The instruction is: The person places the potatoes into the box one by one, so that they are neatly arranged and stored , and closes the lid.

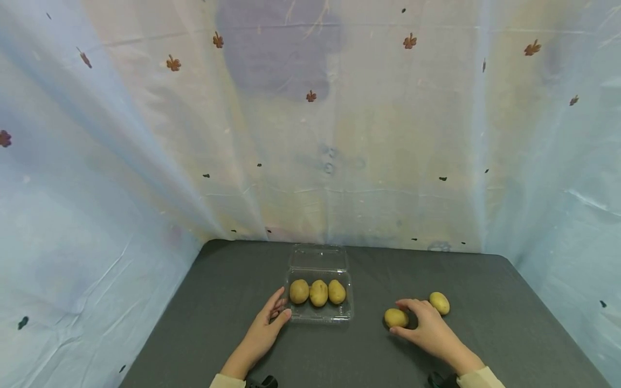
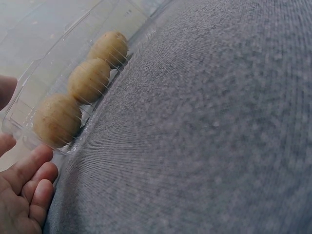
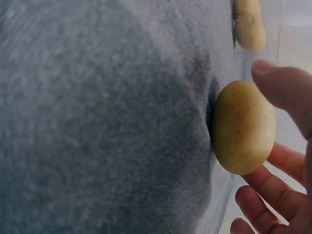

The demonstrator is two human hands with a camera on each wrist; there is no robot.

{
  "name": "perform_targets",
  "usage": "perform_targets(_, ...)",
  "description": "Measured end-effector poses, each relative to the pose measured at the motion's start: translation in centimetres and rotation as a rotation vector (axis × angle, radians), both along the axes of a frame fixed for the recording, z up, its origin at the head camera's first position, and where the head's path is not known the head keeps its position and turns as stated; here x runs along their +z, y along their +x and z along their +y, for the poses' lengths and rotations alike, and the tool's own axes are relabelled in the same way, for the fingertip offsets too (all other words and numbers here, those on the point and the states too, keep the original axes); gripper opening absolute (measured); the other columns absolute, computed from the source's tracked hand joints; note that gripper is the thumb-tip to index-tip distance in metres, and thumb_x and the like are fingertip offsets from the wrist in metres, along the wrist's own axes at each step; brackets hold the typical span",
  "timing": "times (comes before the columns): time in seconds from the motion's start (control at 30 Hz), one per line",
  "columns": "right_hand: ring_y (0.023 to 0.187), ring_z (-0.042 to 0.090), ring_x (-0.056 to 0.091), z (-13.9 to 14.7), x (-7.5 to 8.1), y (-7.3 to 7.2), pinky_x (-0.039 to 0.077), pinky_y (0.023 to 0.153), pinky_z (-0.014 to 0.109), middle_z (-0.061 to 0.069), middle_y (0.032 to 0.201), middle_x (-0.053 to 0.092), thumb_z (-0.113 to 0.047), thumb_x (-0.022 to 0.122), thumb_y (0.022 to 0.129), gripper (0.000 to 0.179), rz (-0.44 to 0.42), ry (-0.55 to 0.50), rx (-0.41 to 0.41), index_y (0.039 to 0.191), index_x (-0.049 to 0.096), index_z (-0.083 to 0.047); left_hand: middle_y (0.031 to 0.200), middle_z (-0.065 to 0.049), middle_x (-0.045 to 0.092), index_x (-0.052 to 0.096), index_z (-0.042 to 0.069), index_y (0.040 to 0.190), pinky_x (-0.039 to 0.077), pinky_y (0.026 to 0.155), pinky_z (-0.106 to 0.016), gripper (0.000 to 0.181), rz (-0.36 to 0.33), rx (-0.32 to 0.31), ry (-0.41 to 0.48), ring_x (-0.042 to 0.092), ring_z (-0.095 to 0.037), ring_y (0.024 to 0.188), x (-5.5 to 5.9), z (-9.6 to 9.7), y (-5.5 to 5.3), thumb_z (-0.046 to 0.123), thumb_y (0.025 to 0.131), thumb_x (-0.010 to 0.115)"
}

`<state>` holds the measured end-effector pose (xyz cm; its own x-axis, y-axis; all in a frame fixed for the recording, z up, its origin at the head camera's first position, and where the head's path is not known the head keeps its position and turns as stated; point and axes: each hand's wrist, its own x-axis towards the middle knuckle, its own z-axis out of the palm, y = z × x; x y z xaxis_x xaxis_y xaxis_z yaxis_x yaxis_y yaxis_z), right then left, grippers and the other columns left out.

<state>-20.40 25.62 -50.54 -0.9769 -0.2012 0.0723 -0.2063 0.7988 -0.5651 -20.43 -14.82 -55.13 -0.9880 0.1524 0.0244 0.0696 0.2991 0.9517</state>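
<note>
An open clear plastic clamshell box (image 1: 320, 319) sits on the table, its lid (image 1: 318, 257) folded back. Three potatoes stand in a row inside, the left potato (image 1: 299, 291), the middle potato (image 1: 318, 293) and the right potato (image 1: 337, 291). My left hand (image 1: 262, 331) is at the box's near left corner, fingers and thumb apart; its fingertips (image 2: 44, 153) lie close against the clear wall. Over to the right, my right hand (image 1: 427, 330) has thumb and fingers spread about a loose potato (image 3: 243, 127) that rests on the table. Whether both sides touch it, I cannot tell.
Another loose potato (image 1: 439, 303) lies just beyond my right hand. The dark grey table (image 1: 233, 280) ends at a patterned plastic curtain (image 1: 378, 215) behind and on both sides.
</note>
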Motion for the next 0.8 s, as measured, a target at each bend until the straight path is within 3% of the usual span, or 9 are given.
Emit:
perform_targets(0.3,0.113,0.024,0.054,0.1,-0.5,-0.1,0.044,0.094,0.05,-0.006,0.118,0.061,-0.051,0.079,0.075,0.06,-0.054,-0.005,-0.006,0.122,0.063,-0.018,0.146,-0.01,0.044,0.026,0.027,0.153,0.027,0.11,-0.053,0.063,-0.014,-0.011,0.013,0.039,-0.029,0.134,0.1,-0.1,-0.1,0.038,0.099,0.055)
perform_targets(0.8,0.108,0.021,0.056,-0.2,-1.0,-0.2,0.046,0.091,0.047,-0.007,0.113,0.062,-0.047,0.079,0.076,0.051,-0.037,0.008,-0.023,0.117,0.065,-0.021,0.145,-0.009,0.045,0.027,0.028,0.153,0.026,0.11,-0.053,0.062,-0.015,-0.004,0.001,0.039,-0.029,0.134,-0.1,-0.1,-0.2,0.039,0.098,0.056)
